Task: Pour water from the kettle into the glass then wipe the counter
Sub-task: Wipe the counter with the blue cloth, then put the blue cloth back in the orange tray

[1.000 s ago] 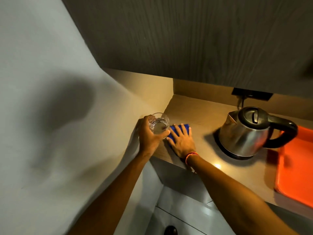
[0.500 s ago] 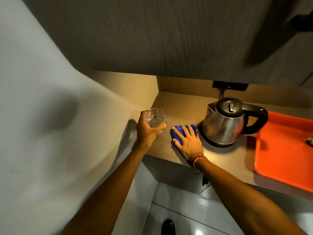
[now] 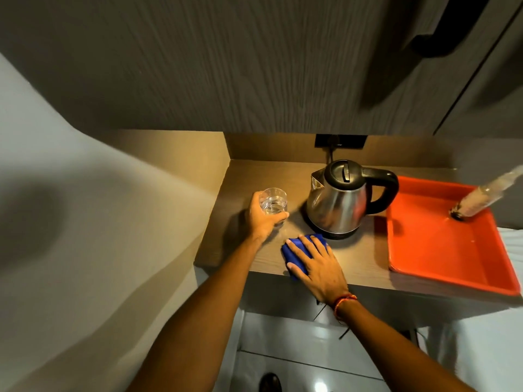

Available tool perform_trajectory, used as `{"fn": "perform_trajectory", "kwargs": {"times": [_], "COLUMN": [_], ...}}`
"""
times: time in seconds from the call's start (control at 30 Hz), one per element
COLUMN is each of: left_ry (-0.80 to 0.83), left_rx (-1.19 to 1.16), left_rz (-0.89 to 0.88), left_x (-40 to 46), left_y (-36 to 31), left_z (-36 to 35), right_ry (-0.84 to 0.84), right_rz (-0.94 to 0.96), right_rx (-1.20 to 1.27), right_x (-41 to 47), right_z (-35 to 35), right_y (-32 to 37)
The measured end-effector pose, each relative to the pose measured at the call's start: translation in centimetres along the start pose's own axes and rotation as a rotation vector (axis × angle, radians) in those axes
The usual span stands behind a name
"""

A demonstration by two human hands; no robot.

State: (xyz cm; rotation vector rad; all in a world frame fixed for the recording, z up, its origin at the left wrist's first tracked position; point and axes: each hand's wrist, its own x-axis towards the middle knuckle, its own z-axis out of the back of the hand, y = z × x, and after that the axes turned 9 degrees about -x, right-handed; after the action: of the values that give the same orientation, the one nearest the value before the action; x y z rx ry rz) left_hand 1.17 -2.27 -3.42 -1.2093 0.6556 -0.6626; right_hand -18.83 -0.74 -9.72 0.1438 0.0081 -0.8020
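Observation:
A steel kettle (image 3: 336, 205) with a black lid and handle stands on its base at the middle of the brown counter (image 3: 254, 171). Left of it, my left hand (image 3: 261, 219) grips a clear glass (image 3: 274, 203) with water in it, held just above or on the counter. My right hand (image 3: 315, 264) lies flat, fingers spread, pressing a blue cloth (image 3: 294, 248) onto the counter near its front edge, just in front of the kettle.
An orange tray (image 3: 441, 250) sits at the counter's right, with a clear bottle (image 3: 481, 198) leaning in its far corner. A dark wall cabinet (image 3: 254, 66) hangs overhead. A wall (image 3: 99, 207) closes the left side. A socket (image 3: 339, 141) with the kettle's cord is behind.
My right hand has slid the blue cloth rightward along the front of the counter, toward the kettle. The left hand keeps hold of the glass. The view has shifted right.

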Motion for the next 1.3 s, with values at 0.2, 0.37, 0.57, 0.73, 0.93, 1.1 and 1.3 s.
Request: {"fn": "perform_trajectory", "kwargs": {"times": [0.2, 0.37, 0.57, 0.73, 0.93, 1.1, 1.3], "left_ry": [0.046, 0.065, -0.105, -0.053, 0.102, 0.289, 0.347], "left_rx": [0.039, 0.01, 0.15, 0.15, -0.338, -0.217, 0.28], "left_rz": [0.057, 0.091, 0.186, 0.255, 0.273, 0.134, -0.037], "left_x": [0.6, 0.5, -3.2, -9.0, -11.9, -13.9, -13.6], "left_y": [0.6, 0.2, 1.1, 2.6, -1.2, -4.9, -7.3], "left_z": [-1.0, -1.2, -1.4, -5.2, -12.6, -19.6, -24.6], "right_ry": [-0.216, -0.014, 0.142, 0.065, -0.137, -0.343, -0.202], "right_rz": [-0.467, -0.704, -0.811, -0.783, -0.747, -0.881, -0.949], "right_rx": [0.278, 0.46, 0.794, 1.199, 1.39, 1.31, 1.013], "right_x": [-0.9, 0.1, 2.1, 1.4, -2.3, -6.9, -7.9], "right_z": [1.7, 2.3, 4.2, 6.8, 11.3, 12.4, 11.7], "right_y": [0.4, 0.6, -0.5, -1.4, -7.3, -15.5, -20.9]}}
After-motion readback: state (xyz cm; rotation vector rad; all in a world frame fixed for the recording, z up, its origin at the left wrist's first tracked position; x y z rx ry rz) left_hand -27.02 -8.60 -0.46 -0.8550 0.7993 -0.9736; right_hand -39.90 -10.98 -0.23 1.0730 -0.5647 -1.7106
